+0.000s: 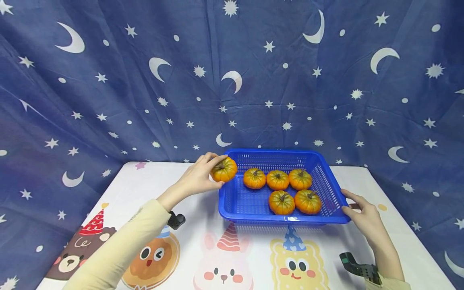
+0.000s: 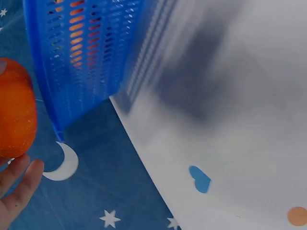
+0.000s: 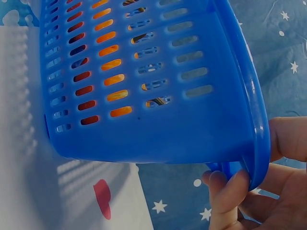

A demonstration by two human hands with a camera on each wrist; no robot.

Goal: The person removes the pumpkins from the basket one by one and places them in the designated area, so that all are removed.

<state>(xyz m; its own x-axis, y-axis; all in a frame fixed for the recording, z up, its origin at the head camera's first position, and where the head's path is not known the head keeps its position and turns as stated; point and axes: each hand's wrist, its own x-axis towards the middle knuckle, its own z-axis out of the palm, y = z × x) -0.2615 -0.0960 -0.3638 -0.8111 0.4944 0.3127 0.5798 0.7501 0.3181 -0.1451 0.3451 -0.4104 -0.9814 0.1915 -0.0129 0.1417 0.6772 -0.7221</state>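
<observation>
At the left end of the blue basket (image 1: 253,218), the left grip (image 1: 195,177) pinches a pumpkin (image 1: 225,170), likely light, firm and slick, best held round its sides, while the right grip (image 1: 365,213) clasps the basket's rim.

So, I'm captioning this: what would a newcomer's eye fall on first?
Probably the blue basket, right of the head view's centre, with five orange pumpkins inside. The left hand holds a sixth pumpkin by the basket's left rim; the right hand grips its right rim. Behind hangs a starry curtain.
</observation>
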